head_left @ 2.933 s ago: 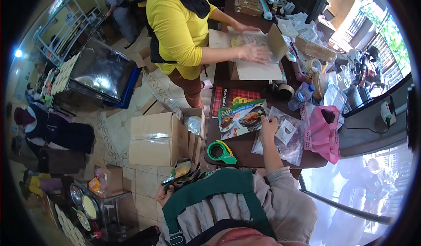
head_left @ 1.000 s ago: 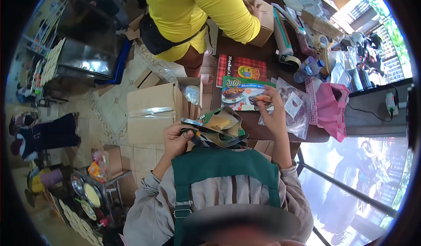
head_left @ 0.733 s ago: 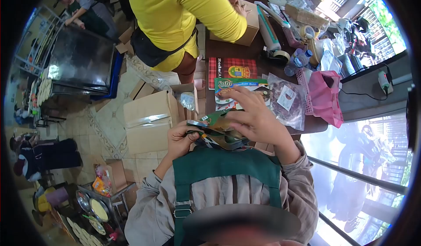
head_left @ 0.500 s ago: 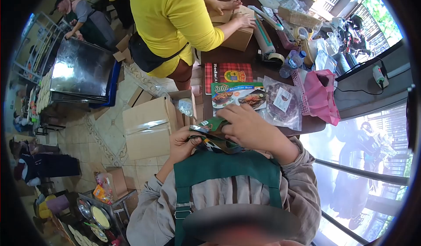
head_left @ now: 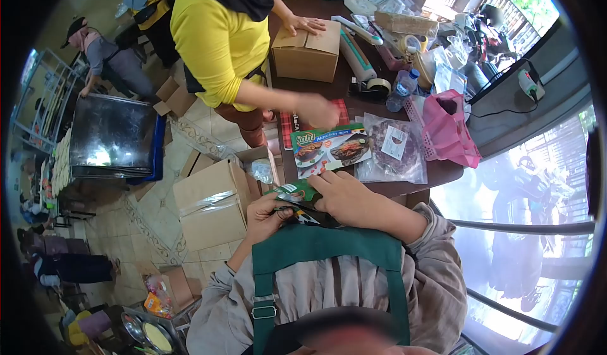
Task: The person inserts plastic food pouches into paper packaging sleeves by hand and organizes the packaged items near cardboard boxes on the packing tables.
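Observation:
Close to my chest, I hold a green printed food packet (head_left: 296,192) with its dark inner side partly showing. My left hand (head_left: 260,217) pinches its left side between thumb and fingers. My right hand (head_left: 349,198) is closed on its right side, and the fingers cover part of it. Just beyond, on the table edge, lies a flat printed packet marked "Masakan Ikan" (head_left: 319,159). Right of that is a clear plastic bag (head_left: 414,168) with dark contents and a white label. A red plaid packet (head_left: 286,133) lies partly behind the printed one.
A co-worker in a yellow top (head_left: 218,45) stands across the table, one hand on a cardboard box (head_left: 306,61), the other blurred above the packets. A tape dispenser (head_left: 373,90), water bottle (head_left: 399,92) and pink bag (head_left: 450,130) are on the right. A large carton (head_left: 212,206) stands left.
The co-worker has taken one hand off the box and reached it over the red plaid packet. My right hand has shifted slightly on the green packet. The view has shifted a little.

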Demonstrator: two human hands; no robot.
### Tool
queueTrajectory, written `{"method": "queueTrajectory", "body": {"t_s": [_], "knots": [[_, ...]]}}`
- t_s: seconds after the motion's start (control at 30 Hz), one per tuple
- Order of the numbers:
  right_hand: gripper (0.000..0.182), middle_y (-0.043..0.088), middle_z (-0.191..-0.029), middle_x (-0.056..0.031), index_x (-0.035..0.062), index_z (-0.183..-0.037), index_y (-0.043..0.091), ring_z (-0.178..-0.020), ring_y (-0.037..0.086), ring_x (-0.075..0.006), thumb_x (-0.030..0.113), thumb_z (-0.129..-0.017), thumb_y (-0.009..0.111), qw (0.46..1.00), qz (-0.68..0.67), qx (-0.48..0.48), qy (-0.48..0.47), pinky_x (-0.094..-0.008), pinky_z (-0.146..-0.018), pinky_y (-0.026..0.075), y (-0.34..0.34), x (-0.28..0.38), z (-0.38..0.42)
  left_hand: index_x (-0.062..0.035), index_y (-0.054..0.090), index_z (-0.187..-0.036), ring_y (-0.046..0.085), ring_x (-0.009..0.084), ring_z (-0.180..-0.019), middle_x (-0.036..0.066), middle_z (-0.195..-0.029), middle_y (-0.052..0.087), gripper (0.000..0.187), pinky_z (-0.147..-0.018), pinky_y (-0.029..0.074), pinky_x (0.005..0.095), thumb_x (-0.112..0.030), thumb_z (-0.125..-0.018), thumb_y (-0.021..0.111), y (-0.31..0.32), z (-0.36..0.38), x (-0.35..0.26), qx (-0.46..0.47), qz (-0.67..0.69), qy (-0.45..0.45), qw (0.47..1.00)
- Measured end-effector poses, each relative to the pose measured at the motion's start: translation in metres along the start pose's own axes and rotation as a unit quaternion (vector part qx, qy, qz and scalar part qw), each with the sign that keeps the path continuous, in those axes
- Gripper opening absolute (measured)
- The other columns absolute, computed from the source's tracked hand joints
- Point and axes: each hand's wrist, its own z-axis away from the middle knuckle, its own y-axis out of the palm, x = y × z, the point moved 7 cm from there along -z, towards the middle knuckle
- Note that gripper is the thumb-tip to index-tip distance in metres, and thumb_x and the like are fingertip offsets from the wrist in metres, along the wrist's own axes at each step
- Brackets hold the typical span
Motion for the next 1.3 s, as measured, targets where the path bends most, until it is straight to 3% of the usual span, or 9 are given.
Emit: {"method": "queueTrajectory", "body": {"t_s": [0.17,0.23,0.3,0.43,0.77,0.87,0.97,1.07,1.3], "knots": [[0.012,0.048,-0.110,-0.0126,0.0078,-0.086,0.065,-0.097,0.048,-0.0263,0.012,-0.077,0.058,0.983,-0.182,0.000,-0.022,-0.0368,-0.084,0.039,-0.006,-0.018,0.018,0.0047,0.065,-0.085,0.061,0.0203,-0.085,0.014,-0.093,0.064,0.016,-0.075,0.047,0.0298,-0.006,-0.074,0.068,0.004,0.001,0.001,0.020,-0.037,0.019,0.999],[0.012,0.048,-0.111,-0.0125,0.0030,-0.091,0.060,-0.097,0.050,-0.0248,0.008,-0.080,0.058,0.916,-0.395,-0.057,-0.039,-0.0340,-0.083,0.040,-0.027,-0.051,0.026,0.0039,0.065,-0.084,0.061,0.0230,-0.088,0.016,-0.093,0.064,0.016,-0.079,0.047,0.0319,-0.007,-0.074,0.068,-0.001,0.005,-0.003,-0.012,-0.006,0.022,1.000],[0.015,0.050,-0.105,-0.0119,0.0020,-0.094,0.056,-0.091,0.052,-0.0224,0.008,-0.081,0.058,0.802,-0.547,-0.201,0.130,-0.0319,-0.080,0.042,-0.010,-0.121,0.054,0.0032,0.065,-0.084,0.060,0.0254,-0.091,0.017,-0.093,0.064,0.016,-0.081,0.046,0.0342,-0.009,-0.074,0.068,-0.007,0.013,-0.006,-0.047,0.017,0.034,0.998],[0.038,0.054,-0.100,-0.0159,0.0038,-0.109,0.049,-0.092,0.053,-0.0277,0.016,-0.077,0.064,0.819,-0.256,-0.262,0.442,-0.0347,-0.079,0.043,0.101,-0.230,0.121,0.0027,0.065,-0.081,0.060,0.0289,-0.091,0.020,-0.091,0.063,0.023,-0.083,0.046,0.0401,-0.019,-0.075,0.069,-0.034,0.037,-0.012,-0.118,0.026,0.066,0.990],[0.069,0.055,-0.111,-0.0220,-0.0011,-0.123,0.041,-0.100,0.055,-0.0374,0.032,-0.070,0.070,0.778,-0.112,-0.123,0.606,-0.0418,-0.087,0.040,0.166,-0.234,0.113,0.0025,0.064,-0.077,0.061,0.0271,-0.085,0.018,-0.087,0.063,0.029,-0.077,0.048,0.0359,-0.026,-0.075,0.069,-0.048,0.055,-0.050,-0.226,-0.139,0.084,0.961],[0.060,0.057,-0.099,-0.0177,-0.0013,-0.114,0.042,-0.092,0.057,-0.0324,0.020,-0.068,0.074,0.757,-0.229,-0.304,0.530,-0.0433,-0.080,0.042,0.170,-0.215,0.108,0.0032,0.064,-0.078,0.061,0.0259,-0.085,0.018,-0.087,0.063,0.029,-0.078,0.047,0.0335,-0.025,-0.075,0.069,-0.043,0.056,-0.046,-0.240,-0.139,0.043,0.960],[0.053,0.058,-0.094,-0.0150,-0.0023,-0.106,0.043,-0.084,0.059,-0.0244,0.009,-0.066,0.075,0.695,-0.367,-0.399,0.473,-0.0374,-0.069,0.047,0.175,-0.177,0.108,0.0039,0.064,-0.079,0.061,0.0254,-0.085,0.018,-0.087,0.063,0.027,-0.078,0.047,0.0331,-0.023,-0.075,0.069,-0.042,0.060,-0.039,-0.246,-0.115,0.043,0.961],[0.052,0.059,-0.098,-0.0118,-0.0030,-0.108,0.042,-0.085,0.058,-0.0172,0.007,-0.069,0.074,0.533,-0.582,-0.418,0.449,-0.0327,-0.067,0.048,0.189,-0.139,0.117,0.0044,0.064,-0.080,0.061,0.0254,-0.086,0.018,-0.088,0.063,0.027,-0.079,0.047,0.0337,-0.021,-0.076,0.069,-0.039,0.057,-0.035,-0.248,-0.112,0.049,0.961],[0.030,0.061,-0.089,-0.0106,-0.0042,-0.096,0.056,-0.078,0.060,-0.0190,0.004,-0.071,0.068,0.372,-0.700,-0.212,0.572,-0.0320,-0.066,0.051,0.243,-0.102,0.152,0.0050,0.064,-0.080,0.061,0.0256,-0.086,0.019,-0.089,0.063,0.027,-0.081,0.046,0.0352,-0.021,-0.075,0.070,-0.036,0.041,-0.028,-0.214,-0.121,0.038,0.969]]}}
